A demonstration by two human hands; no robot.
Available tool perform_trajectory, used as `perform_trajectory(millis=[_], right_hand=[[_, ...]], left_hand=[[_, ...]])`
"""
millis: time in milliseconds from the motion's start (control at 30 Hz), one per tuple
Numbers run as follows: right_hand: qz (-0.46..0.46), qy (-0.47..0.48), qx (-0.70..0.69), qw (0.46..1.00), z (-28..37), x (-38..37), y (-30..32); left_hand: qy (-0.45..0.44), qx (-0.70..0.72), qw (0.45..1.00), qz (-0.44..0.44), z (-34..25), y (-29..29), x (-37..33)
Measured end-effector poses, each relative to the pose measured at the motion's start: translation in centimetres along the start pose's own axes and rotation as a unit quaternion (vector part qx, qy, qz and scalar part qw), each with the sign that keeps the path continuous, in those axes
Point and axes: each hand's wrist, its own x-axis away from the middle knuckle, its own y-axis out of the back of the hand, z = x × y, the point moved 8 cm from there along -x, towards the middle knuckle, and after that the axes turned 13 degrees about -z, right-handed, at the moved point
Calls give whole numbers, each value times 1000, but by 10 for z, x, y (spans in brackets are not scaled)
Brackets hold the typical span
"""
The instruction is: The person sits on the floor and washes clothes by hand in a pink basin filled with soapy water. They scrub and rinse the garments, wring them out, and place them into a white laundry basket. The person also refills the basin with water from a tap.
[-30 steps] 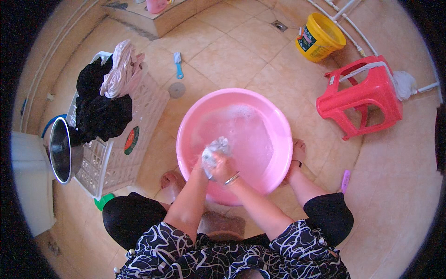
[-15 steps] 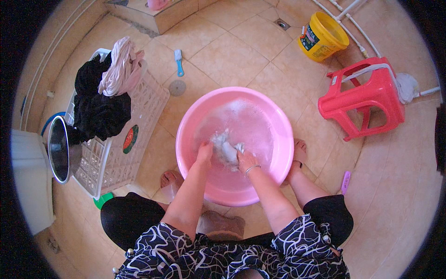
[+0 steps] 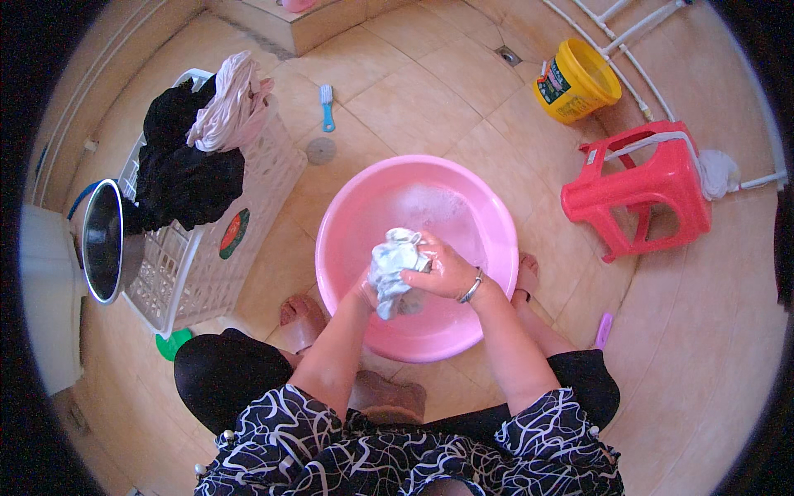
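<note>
A tan tiled floor [image 3: 430, 99] fills the view, with a step along its far edge at twelve o'clock. At the centre, the right hand [image 3: 442, 271] closes over a wet, pale grey cloth [image 3: 393, 269], fingers wrapped across its upper part and pressing it together. The left hand [image 3: 368, 289] lies just beneath the cloth at its seven o'clock side, mostly hidden by the bunched fabric; it touches the cloth, but whether its fingers are curled round it I cannot tell. A silver bracelet [image 3: 471, 289] circles the right wrist. The cloth is held above the near half of a round pink basin [image 3: 347, 215], which holds soapy water with foam toward its far side. Two bare feet rest on the tiles against the basin at four and eight o'clock. From the basin at nine o'clock stands a white laundry basket [image 3: 265, 190] heaped with black and pale pink clothes, and further out at nine o'clock a steel bowl [image 3: 103, 240] leans beside it. At eleven o'clock lies a blue brush [image 3: 327, 106] with a round floor drain near it. At two o'clock stands a yellow bucket [image 3: 576, 80], and at three o'clock a red plastic stool [image 3: 641, 186].
</note>
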Motion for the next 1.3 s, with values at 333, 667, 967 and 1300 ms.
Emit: perform_trajectory(millis=[333, 667, 967, 1300], right_hand=[[-416, 35, 45, 908, -24, 19, 23], [-382, -109, -105, 912, -101, 32, 26], [-306, -134, 143, 932, -172, 37, 45], [95, -269, 425, 859, -255, 91, -43]], left_hand=[[-125, -9, 960, -252, -93, -59, -4], [-160, -234, 939, -193, -73, -73, -12], [-122, -744, 610, -243, -50, 20, -18], [108, -808, 577, 53, 32, 53, 0]])
